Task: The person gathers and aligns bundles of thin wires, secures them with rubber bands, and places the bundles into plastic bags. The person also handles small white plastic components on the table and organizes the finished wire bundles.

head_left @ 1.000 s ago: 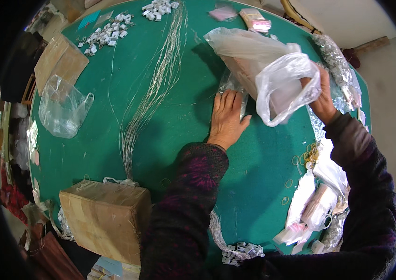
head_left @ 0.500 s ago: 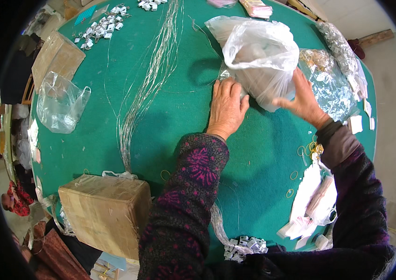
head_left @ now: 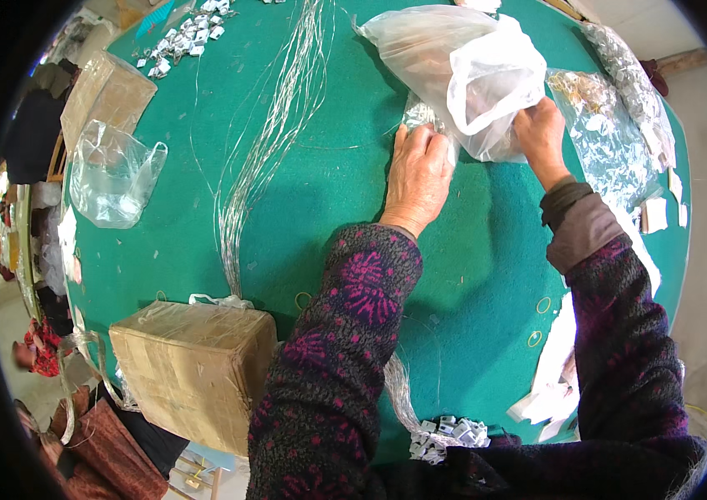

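Observation:
A translucent white plastic bag (head_left: 420, 46) with something brownish inside leans on the far right of the green table, its mouth tilted toward me. Its right side is gripped by my right hand (head_left: 544, 140), whose fingertips are partly hidden behind the plastic. My left hand (head_left: 418, 173) lies palm down just left of the bag, fingers curled over a small clear plastic packet (head_left: 422, 112) that sits partly under the bag. A bundle of thin silvery strands (head_left: 274, 125) stretches across the cloth left of that hand.
A cardboard box (head_left: 191, 367) stands near left, another (head_left: 107, 98) far left beside a clear plastic bag (head_left: 116, 179). Small white-and-grey pieces lie in piles (head_left: 191, 35). Right are a clear bag of shiny items (head_left: 604, 142), white papers (head_left: 554, 375) and rubber bands (head_left: 544, 305).
My right hand has gone from spread fingers beside the white bag to gripping its side. The bag has tilted to the right. My left hand stays at the clear packet.

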A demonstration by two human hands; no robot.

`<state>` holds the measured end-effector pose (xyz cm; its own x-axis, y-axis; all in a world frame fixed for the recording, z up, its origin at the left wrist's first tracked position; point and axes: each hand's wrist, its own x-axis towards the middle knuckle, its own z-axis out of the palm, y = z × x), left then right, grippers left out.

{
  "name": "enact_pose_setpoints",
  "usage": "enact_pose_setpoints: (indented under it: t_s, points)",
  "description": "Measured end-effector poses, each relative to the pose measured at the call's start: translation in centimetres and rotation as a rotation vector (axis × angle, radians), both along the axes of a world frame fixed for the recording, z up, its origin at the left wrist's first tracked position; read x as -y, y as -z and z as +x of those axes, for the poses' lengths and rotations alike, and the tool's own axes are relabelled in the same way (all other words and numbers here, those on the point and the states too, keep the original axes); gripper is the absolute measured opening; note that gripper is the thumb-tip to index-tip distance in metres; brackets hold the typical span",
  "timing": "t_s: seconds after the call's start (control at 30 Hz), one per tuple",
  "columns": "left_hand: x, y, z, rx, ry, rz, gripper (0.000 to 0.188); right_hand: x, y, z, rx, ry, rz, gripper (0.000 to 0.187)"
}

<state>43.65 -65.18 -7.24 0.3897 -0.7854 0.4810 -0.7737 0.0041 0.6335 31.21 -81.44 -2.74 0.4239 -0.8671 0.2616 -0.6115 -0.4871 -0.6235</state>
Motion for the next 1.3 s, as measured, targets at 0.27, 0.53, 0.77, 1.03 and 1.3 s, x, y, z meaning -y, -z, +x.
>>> enact_pose_setpoints:
  t_s: [0.27, 0.53, 0.77, 1.03, 1.3]
  points:
    - [0.2, 0.8, 0.0, -0.061, -0.023, -0.078, 0.020, -2.1, -1.0, -2.7, 0.083, -0.118, -0.105, 0.044]
    - [-2.6, -0.6, 2.9, 0.286, -0.439, 0.119, 0.050, -11.0, 3.9, -10.9, -0.402, -0.119, -0.305, 0.050]
    - [-4.5, -4.8, 8.8, -0.012, -0.442, 0.168, 0.014, -10.4, 3.6, -10.5, -0.408, -0.100, -0.305, 0.047]
    - [-9.7, -11.6, 14.5, -0.306, -0.539, -0.415, 0.062, -10.6, 3.8, -10.6, -0.381, -0.099, -0.340, 0.046]
    - [-13.1, -14.8, 8.7, -0.558, -0.253, -0.413, 0.047, -9.8, 5.5, -11.4, -0.290, -0.155, -0.417, 0.044]
